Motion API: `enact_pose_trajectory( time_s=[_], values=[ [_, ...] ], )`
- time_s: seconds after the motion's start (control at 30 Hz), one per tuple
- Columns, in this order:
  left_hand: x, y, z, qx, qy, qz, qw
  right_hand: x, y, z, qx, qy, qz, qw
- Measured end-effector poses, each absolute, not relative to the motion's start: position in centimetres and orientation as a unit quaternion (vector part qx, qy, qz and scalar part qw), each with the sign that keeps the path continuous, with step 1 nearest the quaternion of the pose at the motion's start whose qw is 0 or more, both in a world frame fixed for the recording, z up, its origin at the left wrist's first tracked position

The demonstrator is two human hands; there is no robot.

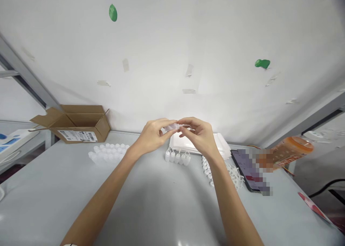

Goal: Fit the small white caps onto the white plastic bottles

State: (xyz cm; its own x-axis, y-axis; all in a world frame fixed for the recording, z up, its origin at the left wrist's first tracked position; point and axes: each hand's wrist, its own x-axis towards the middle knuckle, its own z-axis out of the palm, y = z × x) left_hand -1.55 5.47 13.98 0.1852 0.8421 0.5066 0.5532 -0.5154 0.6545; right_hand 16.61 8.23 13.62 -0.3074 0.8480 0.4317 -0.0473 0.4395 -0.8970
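Between both hands, above the back of the grey table, is a small translucent white bottle [171,127] lying sideways. My left hand [154,133] is closed round its body, fingers and thumb pinching it. At the bottle's right end my right hand [198,132] pinches a thin white loop [186,125]; how the two join is partly hidden by the fingertips. Below the hands, a row of small white bottles with loops [178,157] stands on the table. Behind the right hand lies a stack of white packets [185,142].
An open cardboard box [81,125] sits back left, with rows of translucent bottles [109,152] before it. Right of my right forearm are white caps [207,170], loose white loops [235,176], a phone [250,172] and an orange container [292,152]. The wall [161,51] rises behind the table [151,203].
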Motion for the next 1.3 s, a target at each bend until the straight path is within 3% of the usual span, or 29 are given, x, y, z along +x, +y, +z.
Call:
enact_pose_trajectory(
  time_s=[0.67, 0.97, 1.3],
  values=[
    [-2.2, 4.8, 14.7, 0.767, 0.461, 0.41, 0.179, 20.5, 6.9, 14.1, -0.375, -0.686, 0.374, 0.499],
    [-2.6, 4.7, 14.9, 0.764, 0.452, 0.427, 0.173, 29.6, 5.0, 8.0, -0.543, -0.694, 0.265, 0.393],
    [-2.3, 4.4, 14.9, 0.767, 0.461, 0.415, 0.166, 31.3, 3.4, 3.6, -0.537, -0.761, 0.188, 0.311]
  ],
)
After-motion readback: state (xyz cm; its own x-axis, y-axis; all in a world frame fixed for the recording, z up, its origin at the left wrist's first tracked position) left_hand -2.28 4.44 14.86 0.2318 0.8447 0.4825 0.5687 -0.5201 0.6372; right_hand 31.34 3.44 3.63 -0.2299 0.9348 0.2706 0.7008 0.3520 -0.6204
